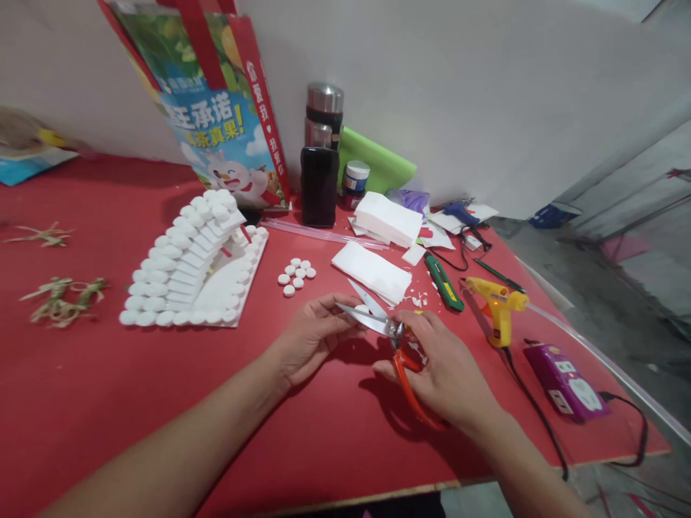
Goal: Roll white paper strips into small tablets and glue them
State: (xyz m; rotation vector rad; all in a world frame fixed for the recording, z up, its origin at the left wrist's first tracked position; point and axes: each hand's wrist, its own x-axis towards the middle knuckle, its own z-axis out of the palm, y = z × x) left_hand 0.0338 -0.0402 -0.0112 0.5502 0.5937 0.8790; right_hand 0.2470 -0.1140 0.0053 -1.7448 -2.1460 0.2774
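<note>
My right hand [445,363] is wrapped round the orange handles of a pair of scissors [384,325], whose blades are spread and point left. My left hand [316,334] is closed, its fingertips around a small white piece [362,309] that shows beside the blades. Its exact shape is partly hidden. Behind the hands lies a folded white sheet [371,272], with white scraps [424,296] at its right end. Several round white discs [296,272] are grouped left of it. Further left stands a white model [186,270] of stacked discs and step-like strips.
A green utility knife [443,282], a yellow glue gun [497,306] and a purple power adapter [566,381] with cords lie on the right. A dark bottle [318,187], a thermos [324,108] and a printed bag [216,115] stand at the back. Straw figures [68,298] lie left.
</note>
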